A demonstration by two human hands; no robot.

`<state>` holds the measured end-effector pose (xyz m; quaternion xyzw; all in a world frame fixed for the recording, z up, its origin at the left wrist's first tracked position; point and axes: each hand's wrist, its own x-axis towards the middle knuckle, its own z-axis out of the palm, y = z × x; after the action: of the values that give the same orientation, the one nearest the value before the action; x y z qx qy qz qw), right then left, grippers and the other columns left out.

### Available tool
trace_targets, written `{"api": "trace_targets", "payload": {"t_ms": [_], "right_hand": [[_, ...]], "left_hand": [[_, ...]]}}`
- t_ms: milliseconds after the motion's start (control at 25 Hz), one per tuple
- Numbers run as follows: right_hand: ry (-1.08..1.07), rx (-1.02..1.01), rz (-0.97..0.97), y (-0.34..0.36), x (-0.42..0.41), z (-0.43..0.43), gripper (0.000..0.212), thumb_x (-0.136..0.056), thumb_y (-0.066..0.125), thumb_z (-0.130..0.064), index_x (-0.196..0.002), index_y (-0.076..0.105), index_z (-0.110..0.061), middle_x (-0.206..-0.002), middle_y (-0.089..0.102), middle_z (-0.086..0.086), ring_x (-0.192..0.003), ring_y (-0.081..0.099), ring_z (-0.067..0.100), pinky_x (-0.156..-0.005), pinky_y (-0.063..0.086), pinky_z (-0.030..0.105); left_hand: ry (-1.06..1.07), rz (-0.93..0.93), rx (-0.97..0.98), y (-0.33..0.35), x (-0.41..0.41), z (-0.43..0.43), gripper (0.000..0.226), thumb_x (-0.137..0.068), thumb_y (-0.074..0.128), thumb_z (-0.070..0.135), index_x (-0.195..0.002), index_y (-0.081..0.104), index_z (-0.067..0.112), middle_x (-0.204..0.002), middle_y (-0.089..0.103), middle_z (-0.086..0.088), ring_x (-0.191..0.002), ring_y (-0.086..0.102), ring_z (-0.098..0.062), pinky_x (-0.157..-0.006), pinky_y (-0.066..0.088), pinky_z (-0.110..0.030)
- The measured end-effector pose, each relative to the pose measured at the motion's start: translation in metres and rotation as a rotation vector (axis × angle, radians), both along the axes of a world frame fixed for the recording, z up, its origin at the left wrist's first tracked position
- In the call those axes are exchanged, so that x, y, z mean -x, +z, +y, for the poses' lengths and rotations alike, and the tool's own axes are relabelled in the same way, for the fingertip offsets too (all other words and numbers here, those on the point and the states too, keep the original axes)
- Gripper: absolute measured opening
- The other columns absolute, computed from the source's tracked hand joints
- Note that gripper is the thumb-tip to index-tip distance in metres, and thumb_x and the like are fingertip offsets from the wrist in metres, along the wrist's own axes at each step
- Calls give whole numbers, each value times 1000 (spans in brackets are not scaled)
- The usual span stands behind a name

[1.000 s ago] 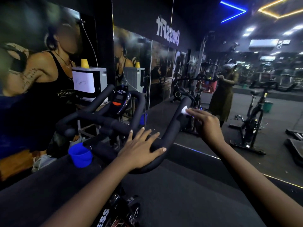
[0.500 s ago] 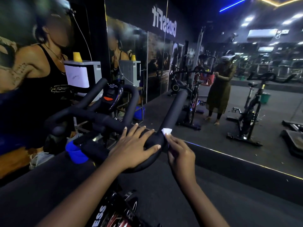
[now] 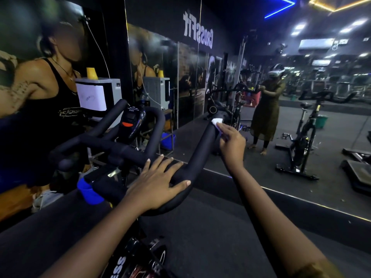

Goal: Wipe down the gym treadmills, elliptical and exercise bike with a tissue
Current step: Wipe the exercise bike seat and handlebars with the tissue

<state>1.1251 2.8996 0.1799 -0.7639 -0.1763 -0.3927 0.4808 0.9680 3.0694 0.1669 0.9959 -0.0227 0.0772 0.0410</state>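
Tissue point(image 3: 216, 121) at 2 o'clock, on the tip of exercise bike point(image 3: 120, 149) right horn point(image 3: 200, 151), pinched by right hand point(image 3: 230, 141). Left hand point(image 3: 158, 183), fingers spread flat, braces bend at 7 o'clock. Suggest wrapping round grip, firm full-length strokes.

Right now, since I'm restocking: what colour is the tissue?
The tissue is white; head view shows it.

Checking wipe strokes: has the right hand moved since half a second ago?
Yes. The right hand with the tissue slid from beside the left hand to the far tip of the handlebar.
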Motion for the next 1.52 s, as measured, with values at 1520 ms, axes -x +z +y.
{"api": "trace_targets", "payload": {"t_ms": [1520], "right_hand": [[21, 167, -67, -15, 2, -6, 57, -67, 51, 20, -115, 66, -6, -109, 67, 16, -97, 64, 28, -87, 40, 18]], "left_hand": [[-1, -36, -13, 0, 0, -1, 103, -59, -6, 79, -150, 14, 36, -159, 10, 9, -146, -3, -12, -118, -4, -38]]}}
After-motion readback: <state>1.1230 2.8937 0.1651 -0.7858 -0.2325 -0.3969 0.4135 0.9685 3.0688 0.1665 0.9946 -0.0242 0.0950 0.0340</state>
